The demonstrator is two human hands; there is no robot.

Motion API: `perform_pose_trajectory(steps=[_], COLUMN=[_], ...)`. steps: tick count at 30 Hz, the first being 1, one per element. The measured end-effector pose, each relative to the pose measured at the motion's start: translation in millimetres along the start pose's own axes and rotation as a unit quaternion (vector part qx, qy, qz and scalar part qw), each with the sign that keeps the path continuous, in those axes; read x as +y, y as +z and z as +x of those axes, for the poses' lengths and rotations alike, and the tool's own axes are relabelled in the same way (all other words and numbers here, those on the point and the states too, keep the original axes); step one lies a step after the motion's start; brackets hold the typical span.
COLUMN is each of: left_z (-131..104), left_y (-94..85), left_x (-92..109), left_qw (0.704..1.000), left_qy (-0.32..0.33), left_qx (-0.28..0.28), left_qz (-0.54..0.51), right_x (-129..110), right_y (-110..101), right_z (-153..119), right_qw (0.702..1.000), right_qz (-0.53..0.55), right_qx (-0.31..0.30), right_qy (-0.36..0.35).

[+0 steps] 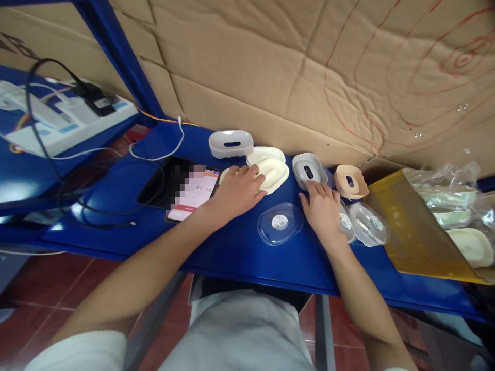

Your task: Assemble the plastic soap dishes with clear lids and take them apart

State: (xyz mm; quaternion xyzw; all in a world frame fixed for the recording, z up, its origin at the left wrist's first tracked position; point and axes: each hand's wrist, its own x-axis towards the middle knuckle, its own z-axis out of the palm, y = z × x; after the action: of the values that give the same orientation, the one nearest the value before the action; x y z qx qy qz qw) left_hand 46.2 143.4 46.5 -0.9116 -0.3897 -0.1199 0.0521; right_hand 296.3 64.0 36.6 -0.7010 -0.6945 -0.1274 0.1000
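Note:
My left hand (242,188) lies palm down with its fingers stretched over several cream oval plastic pieces (273,175). My right hand (322,208) is open too, its fingertips at the near rim of a grey oval dish (307,167) with a dark slot in its base. Between my hands a clear plastic lid (288,232) with a round white label lies flat. More clear lids (367,224) lie right of my right hand, one partly hidden by it. A peach slotted dish (350,181) stands just behind them.
A light grey slotted dish (231,144) sits at the back. Left of my left hand lies a lit phone (197,193), with cables nearby. A power strip (73,126) is at far left. An open carton (394,226) with bagged pieces stands right; cardboard (247,77) walls the back.

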Motion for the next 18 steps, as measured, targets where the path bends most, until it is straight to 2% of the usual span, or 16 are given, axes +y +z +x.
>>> perform_pose_trajectory(steps=[2,4,7,9,11,15,18], left_z=[-1,-3,-11,-17,-21,-18,-12], left_y=[-1.2,-3.5,-6.3,-5.9,-3.2,4.2,7.6], left_x=[3,9,27,38,45,44,40], left_qw=[1.000,0.998,0.984,0.971,0.966,0.974,0.981], left_qy=[0.003,0.034,0.138,0.196,0.219,0.208,0.186], left_qx=[0.016,0.024,-0.008,-0.037,-0.048,-0.021,-0.001], left_qz=[-0.008,-0.037,-0.110,-0.133,-0.128,-0.093,-0.060], right_x=[3,6,10,16,23,41,56], right_y=[2,0,-8,-15,-20,-25,-25], right_z=[3,4,4,2,1,1,2], right_qw=[1.000,1.000,0.999,0.993,0.975,0.910,0.874], right_qz=[0.000,0.007,0.031,0.097,0.195,0.374,0.441], right_qx=[-0.010,-0.005,0.020,0.050,0.084,0.129,0.136], right_qy=[0.004,0.011,0.026,0.040,0.066,0.125,0.154])
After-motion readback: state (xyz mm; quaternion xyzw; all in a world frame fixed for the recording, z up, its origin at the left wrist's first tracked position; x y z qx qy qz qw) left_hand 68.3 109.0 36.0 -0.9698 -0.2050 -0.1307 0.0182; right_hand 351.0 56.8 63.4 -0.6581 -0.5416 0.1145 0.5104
